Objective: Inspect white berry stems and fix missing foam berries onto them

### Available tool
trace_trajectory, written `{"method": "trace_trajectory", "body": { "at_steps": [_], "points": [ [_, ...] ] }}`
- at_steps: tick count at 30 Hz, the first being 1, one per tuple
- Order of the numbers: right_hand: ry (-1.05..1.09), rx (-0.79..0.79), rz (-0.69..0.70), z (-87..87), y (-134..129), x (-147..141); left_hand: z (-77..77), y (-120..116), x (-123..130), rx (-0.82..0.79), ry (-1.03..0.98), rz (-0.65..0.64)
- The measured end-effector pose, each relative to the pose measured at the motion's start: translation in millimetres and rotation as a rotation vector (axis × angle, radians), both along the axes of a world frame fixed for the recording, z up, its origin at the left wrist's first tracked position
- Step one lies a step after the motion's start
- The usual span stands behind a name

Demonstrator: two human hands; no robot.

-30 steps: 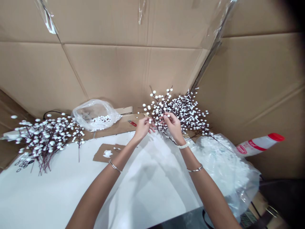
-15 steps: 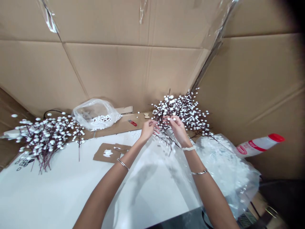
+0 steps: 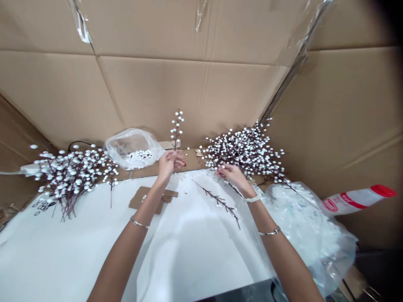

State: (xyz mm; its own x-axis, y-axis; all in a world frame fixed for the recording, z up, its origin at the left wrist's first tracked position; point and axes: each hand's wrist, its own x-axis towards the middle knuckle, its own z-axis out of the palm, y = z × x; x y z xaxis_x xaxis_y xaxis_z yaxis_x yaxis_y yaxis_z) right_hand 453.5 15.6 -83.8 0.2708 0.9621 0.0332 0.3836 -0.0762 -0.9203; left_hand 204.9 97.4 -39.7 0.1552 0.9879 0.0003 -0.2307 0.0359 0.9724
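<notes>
My left hand (image 3: 170,165) pinches a berry sprig (image 3: 176,130) by its lower stem and holds it upright, its white berries above the fingers. My right hand (image 3: 232,174) is closed at the near edge of a large pile of white-berried sprigs (image 3: 247,149). A small white berry (image 3: 223,167) shows at its fingertips. Part of a dark stem lies beneath this hand. Between my hands and nearer to me, a mostly bare branch (image 3: 218,199) with a few white berries lies on the white tabletop (image 3: 185,260).
At the left stands a bunch of berry sprigs (image 3: 71,174), with dark rings (image 3: 42,206) beside it. An open plastic bag (image 3: 135,149) holds loose white berries. Cardboard pieces (image 3: 137,198) lie behind my left forearm. A clear bag (image 3: 308,226) and red-capped bottle (image 3: 355,200) are right.
My left hand has moved left from the pile, bringing a berry sprig upright. My right hand stays by the pile, slightly lower. The branch on the table now shows fully, and the view has shifted slightly.
</notes>
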Motion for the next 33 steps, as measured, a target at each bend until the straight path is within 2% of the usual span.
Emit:
{"method": "trace_trajectory", "body": {
  "at_steps": [4, 8, 11, 13, 15, 17, 20, 24, 29, 33],
  "points": [
    [-0.235, -0.041, -0.064, -5.5, 4.0, -6.5, 15.5, -9.3, -61.8, 0.051, -0.038, 0.117],
    [-0.417, 0.006, -0.111, 12.3, 2.2, -14.3, 28.9, -21.3, -118.9, 0.142, -0.079, 0.204],
    [-0.481, 0.036, -0.037, 28.8, 6.9, -36.8, 40.9, -28.7, -151.0, 0.201, -0.096, 0.252],
    [-0.559, 0.016, 0.112, 33.2, 13.6, -61.4, 49.8, -33.6, -165.6, 0.237, -0.093, 0.273],
    [-0.643, -0.043, 0.307, 29.4, 20.6, -90.2, 58.1, -38.7, -176.1, 0.270, -0.079, 0.286],
    [-0.664, -0.109, 0.446, 18.8, 25.5, -117.9, 65.0, -43.5, -184.2, 0.306, -0.067, 0.304],
    [-0.706, -0.205, 0.598, -0.7, 26.7, -148.1, 71.6, -48.5, -194.1, 0.349, -0.079, 0.336],
    [-0.773, -0.290, 0.614, -16.5, 22.7, -163.5, 74.2, -50.2, -203.9, 0.349, -0.100, 0.344],
    [-0.782, -0.314, 0.581, -23.7, 23.6, -165.3, 72.8, -49.5, -209.1, 0.336, -0.091, 0.332],
    [-0.708, -0.316, 0.557, -27.8, 26.1, -161.9, 72.1, -49.7, -211.2, 0.336, -0.077, 0.339]
  ]
}}
